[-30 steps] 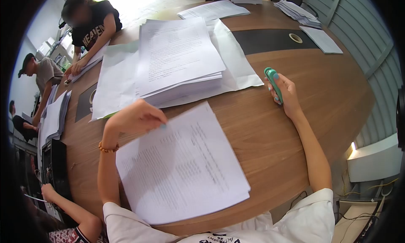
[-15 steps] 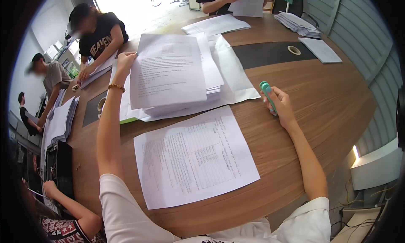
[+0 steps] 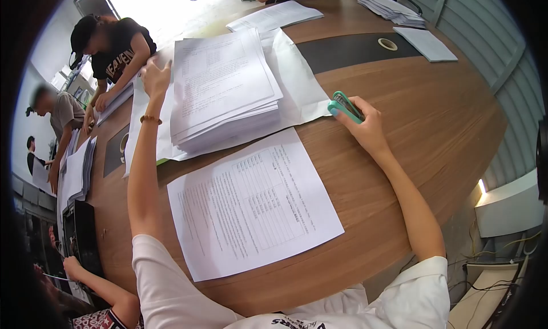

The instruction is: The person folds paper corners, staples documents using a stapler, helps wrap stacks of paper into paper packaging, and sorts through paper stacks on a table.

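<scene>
Head view of a paper-strewn table (image 3: 399, 175). The right hand (image 3: 368, 126), right of centre, is closed around a green stapler (image 3: 344, 107), whose arms part in a narrow V toward the left. The left hand (image 3: 156, 77), upper left and somewhat blurred, has its fingers loosely parted with no sheet visible between them; it lies just beside the left edge of the paper stack (image 3: 222, 83), though contact cannot be told. The stack, upper centre on white wrapping (image 3: 299, 80), is probably heavy as a whole, whereas each sheet should be light, limp and easily creased, best taken by a corner or side edge. The stapler is likely stiff and light, suited to a palm grip. Below the stack, between the forearms, lies a printed sheet (image 3: 251, 203), apart from both hands; its thickness is unclear.
</scene>
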A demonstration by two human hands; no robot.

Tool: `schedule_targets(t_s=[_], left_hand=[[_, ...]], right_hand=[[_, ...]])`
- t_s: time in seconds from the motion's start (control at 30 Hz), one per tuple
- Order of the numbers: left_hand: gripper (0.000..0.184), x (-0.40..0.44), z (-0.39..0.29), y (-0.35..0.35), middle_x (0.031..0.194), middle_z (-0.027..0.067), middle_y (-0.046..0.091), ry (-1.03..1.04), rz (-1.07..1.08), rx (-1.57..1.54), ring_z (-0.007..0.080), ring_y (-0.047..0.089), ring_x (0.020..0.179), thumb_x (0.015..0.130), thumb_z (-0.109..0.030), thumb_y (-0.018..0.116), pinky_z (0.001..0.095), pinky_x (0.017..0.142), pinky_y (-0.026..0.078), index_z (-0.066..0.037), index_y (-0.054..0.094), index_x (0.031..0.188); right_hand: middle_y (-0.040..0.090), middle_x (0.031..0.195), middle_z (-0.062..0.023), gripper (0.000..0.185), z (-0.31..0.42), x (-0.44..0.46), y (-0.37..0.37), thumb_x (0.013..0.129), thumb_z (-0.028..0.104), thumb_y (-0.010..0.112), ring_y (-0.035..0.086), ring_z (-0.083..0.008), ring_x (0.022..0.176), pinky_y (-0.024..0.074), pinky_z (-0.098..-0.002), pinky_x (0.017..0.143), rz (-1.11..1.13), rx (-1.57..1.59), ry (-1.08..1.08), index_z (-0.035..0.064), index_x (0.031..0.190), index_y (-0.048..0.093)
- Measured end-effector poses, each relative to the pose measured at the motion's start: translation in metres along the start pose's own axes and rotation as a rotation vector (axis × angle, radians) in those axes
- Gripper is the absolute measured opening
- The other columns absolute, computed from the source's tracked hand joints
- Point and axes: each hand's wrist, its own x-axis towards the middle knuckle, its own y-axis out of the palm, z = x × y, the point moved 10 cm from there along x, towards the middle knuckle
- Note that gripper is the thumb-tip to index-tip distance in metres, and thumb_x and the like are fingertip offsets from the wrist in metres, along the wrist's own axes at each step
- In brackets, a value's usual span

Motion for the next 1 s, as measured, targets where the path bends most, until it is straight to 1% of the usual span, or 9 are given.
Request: schedule_targets(t_s=[0.13, 0.23, 0.3, 0.37, 0.43, 0.47, 0.6, 0.83, 1.0], left_hand=[[0.025, -0.061, -0.132, -0.148, 0.082, 0.0069, 0.059, 0.390, 0.061, -0.554, 0.0207, 0.055, 0.074, 0.071, -0.006, 0.066, 0.0330, 0.074, 0.042, -0.007, 0.060, 0.096], [0.017, -0.172, -0.189, -0.177, 0.078, 0.0045, 0.061, 0.703, 0.597, -0.754, 0.0174, 0.057, 0.075, 0.067, -0.003, 0.068, 0.0315, 0.073, 0.043, -0.006, 0.062, 0.083], [0.030, -0.227, -0.185, -0.160, 0.107, 0.0124, 0.058, 0.624, 0.883, -0.727, 0.0264, 0.052, 0.103, 0.075, -0.013, 0.066, 0.0354, 0.089, 0.041, -0.003, 0.061, 0.103], [0.042, -0.241, -0.175, -0.152, 0.126, 0.0146, 0.047, 0.540, 0.909, -0.712, 0.0302, 0.040, 0.120, 0.077, -0.017, 0.064, 0.0386, 0.097, 0.036, -0.002, 0.054, 0.115], [0.046, -0.249, -0.169, -0.150, 0.130, 0.0148, 0.043, 0.506, 0.942, -0.740, 0.0310, 0.036, 0.123, 0.078, -0.016, 0.064, 0.0393, 0.099, 0.034, -0.002, 0.051, 0.119], [0.049, -0.252, -0.167, -0.149, 0.134, 0.0149, 0.038, 0.472, 0.970, -0.764, 0.0319, 0.032, 0.126, 0.078, -0.016, 0.064, 0.0401, 0.100, 0.032, -0.003, 0.047, 0.122], [0.050, -0.260, -0.168, -0.162, 0.134, 0.0128, 0.039, 0.478, 0.941, -0.759, 0.0309, 0.033, 0.126, 0.076, -0.011, 0.064, 0.0399, 0.101, 0.031, -0.005, 0.048, 0.123], [0.057, -0.248, -0.167, -0.153, 0.128, 0.0137, 0.039, 0.315, 1.055, -0.869, 0.0295, 0.036, 0.120, 0.071, -0.012, 0.068, 0.0381, 0.101, 0.030, -0.004, 0.046, 0.123], [0.064, -0.246, -0.162, -0.148, 0.124, 0.0168, 0.038, 0.246, 1.003, -0.911, 0.0296, 0.037, 0.118, 0.068, -0.013, 0.072, 0.0370, 0.098, 0.033, -0.001, 0.043, 0.123]], right_hand=[[0.056, 0.077, -0.0060, 0.036, 0.022, -0.005, -0.002, 0.070, 0.033, 0.071, 0.052, -0.0189, 0.074, 0.0435, -0.0318, 0.064, -0.078, -0.384, -0.198, 0.0053, 0.092, 0.062], [0.056, 0.088, -0.0073, 0.039, 0.018, -0.008, 0.004, 0.070, 0.034, 0.070, 0.049, -0.0219, 0.087, 0.0424, -0.0332, 0.071, -0.018, -0.480, -0.150, 0.0056, 0.095, 0.063], [0.052, 0.095, -0.0089, 0.042, 0.011, -0.009, 0.010, 0.070, 0.033, 0.070, 0.046, -0.0237, 0.092, 0.0405, -0.0334, 0.077, 0.046, -0.665, -0.113, 0.0032, 0.097, 0.061], [0.050, 0.099, -0.0095, 0.043, 0.034, -0.012, 0.006, 0.071, 0.032, 0.070, 0.045, -0.0235, 0.092, 0.0405, -0.0330, 0.077, -0.051, -0.739, -0.250, 0.0029, 0.101, 0.060], [0.049, 0.104, -0.0101, 0.044, 0.062, -0.021, 0.005, 0.072, 0.030, 0.070, 0.045, -0.0234, 0.093, 0.0405, -0.0327, 0.076, -0.150, -0.823, -0.391, 0.0026, 0.105, 0.059], [0.047, 0.103, -0.0112, 0.046, 0.067, -0.026, 0.018, 0.072, 0.031, 0.069, 0.043, -0.0247, 0.094, 0.0382, -0.0340, 0.079, -0.031, -0.659, -0.373, -0.0005, 0.104, 0.058], [0.045, 0.106, -0.0124, 0.050, 0.081, -0.072, 0.067, 0.073, 0.031, 0.067, 0.040, -0.0257, 0.100, 0.0339, -0.0368, 0.083, 0.389, -0.342, -0.296, -0.0048, 0.106, 0.056], [0.043, 0.115, -0.0122, 0.048, 0.086, -0.083, 0.071, 0.074, 0.028, 0.067, 0.038, -0.0247, 0.105, 0.0313, -0.0370, 0.085, 0.370, -0.467, -0.353, -0.0043, 0.107, 0.056], [0.044, 0.115, -0.0096, 0.038, 0.082, -0.083, 0.073, 0.073, 0.023, 0.067, 0.038, -0.0237, 0.106, 0.0308, -0.0371, 0.084, 0.381, -0.431, -0.336, 0.0061, 0.106, 0.060]])
